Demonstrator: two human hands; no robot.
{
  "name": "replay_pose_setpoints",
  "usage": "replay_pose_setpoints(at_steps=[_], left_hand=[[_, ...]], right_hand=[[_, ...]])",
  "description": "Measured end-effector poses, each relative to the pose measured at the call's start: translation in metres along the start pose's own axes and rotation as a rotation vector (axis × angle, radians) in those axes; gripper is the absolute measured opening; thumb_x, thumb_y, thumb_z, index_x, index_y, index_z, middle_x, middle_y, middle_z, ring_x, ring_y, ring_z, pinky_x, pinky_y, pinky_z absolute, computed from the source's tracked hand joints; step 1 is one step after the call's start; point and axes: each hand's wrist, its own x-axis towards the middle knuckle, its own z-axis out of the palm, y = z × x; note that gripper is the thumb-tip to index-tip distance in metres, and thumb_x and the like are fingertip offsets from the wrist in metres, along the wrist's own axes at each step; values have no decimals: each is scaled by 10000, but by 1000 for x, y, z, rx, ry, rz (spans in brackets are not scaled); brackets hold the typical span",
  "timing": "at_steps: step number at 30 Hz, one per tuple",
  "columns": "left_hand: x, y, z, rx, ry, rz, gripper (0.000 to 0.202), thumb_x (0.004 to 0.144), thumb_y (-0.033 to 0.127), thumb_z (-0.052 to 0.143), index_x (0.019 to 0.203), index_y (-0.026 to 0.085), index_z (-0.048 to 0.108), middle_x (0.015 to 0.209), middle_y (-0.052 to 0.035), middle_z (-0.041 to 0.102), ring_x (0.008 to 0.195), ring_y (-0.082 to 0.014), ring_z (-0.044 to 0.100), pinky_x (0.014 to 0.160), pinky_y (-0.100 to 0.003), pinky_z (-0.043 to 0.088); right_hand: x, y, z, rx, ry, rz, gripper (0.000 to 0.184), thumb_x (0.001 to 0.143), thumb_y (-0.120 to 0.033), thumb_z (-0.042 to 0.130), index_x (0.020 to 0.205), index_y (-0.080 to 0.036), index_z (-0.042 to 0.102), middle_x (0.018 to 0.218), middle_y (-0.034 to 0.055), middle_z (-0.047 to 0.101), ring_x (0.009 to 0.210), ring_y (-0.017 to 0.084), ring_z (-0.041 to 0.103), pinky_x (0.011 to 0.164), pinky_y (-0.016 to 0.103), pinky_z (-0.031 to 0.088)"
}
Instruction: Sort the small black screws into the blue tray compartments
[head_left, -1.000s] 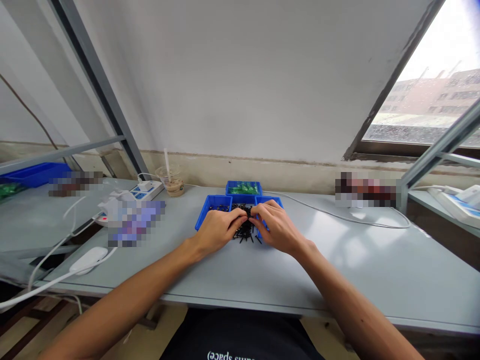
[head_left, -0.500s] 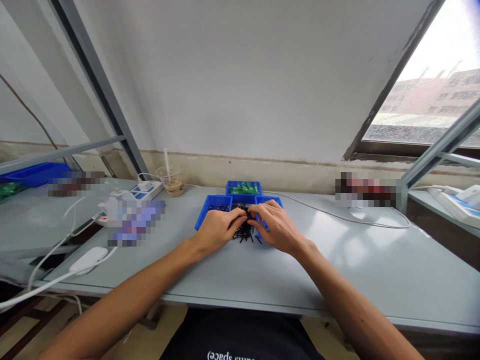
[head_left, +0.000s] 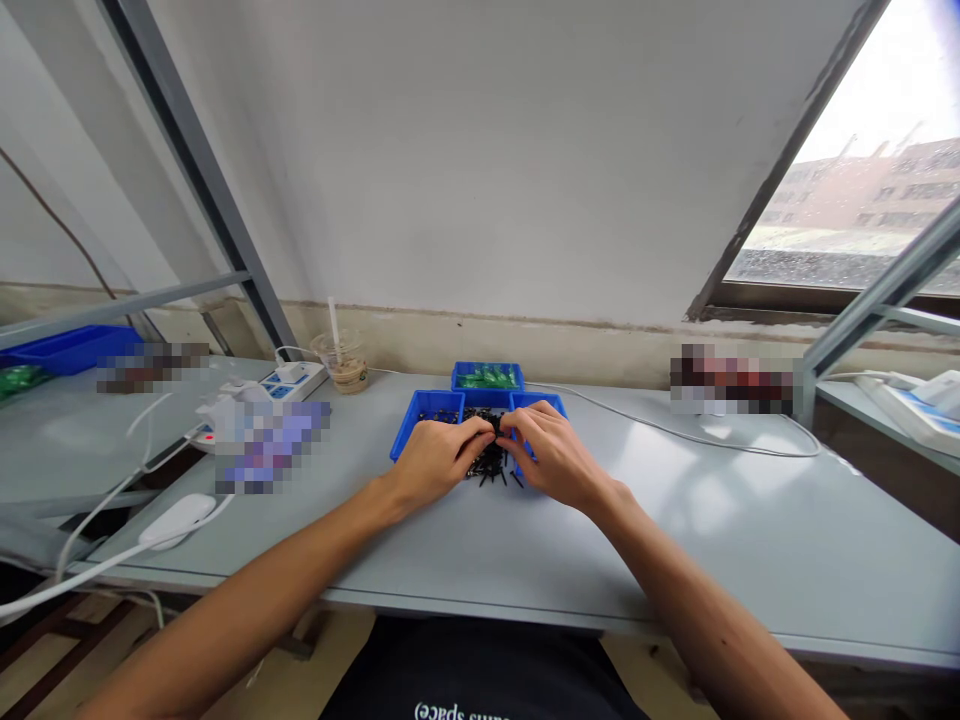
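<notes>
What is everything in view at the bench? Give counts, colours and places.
small parts: too many to count, black, heaped at the fingertips
bins: at least four centre back, blue; another far left
packets: uncounted, green, back bin
cup: one, clear, brown drink, by the wall
power strips: at least two, white and blue, left and far right
white box: one, white, front left
cables: several, white, both sides
blurred items: three, purple-blue left, reddish right, brown far left
table: one, grey, below the bins
wall: one, white, behind
window: one, dark-framed, upper right
clothing: one piece, black, bottom centre
left hand: one, bare, at the parts
right hand: one, bare, opposite
</notes>
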Motion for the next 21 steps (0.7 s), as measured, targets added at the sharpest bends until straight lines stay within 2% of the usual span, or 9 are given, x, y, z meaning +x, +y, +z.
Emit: replay_pose_setpoints(at_steps=[8,12,15,21], left_hand=[[0,1,1,29,3,21,348,1088,411,398,1056,216,685,795,7,765,659,-154,710,601,-254,398],[0,1,0,14,-19,5,320,1084,394,411,1075,218,678,853,-1,777,715,-163,731,629,-250,429],[0,1,0,-8,-37,-14,302,1083,391,420,1099,228,674,877,0,777,755,-164,735,661,-246,446],[0,2,-1,-6,-39,-9,333,1089,406,394,1097,229,676,854,1,769,716,-161,720,641,-250,425]], right_hand=[[1,1,1,-30,-17,5,234,1091,-265,429,903,-197,551,809,24,670,706,155,577,788,320,397],[0,-1,-1,7,-40,12,106,1050,-290,530,1028,-195,573,889,40,697,776,173,610,817,334,408],[0,-2,-1,22,-41,11,62,1045,-241,508,1040,-199,553,909,47,702,764,171,602,802,333,404],[0,1,3,-3,-28,-6,193,1087,-223,405,945,-202,533,838,27,676,700,152,548,761,317,377]])
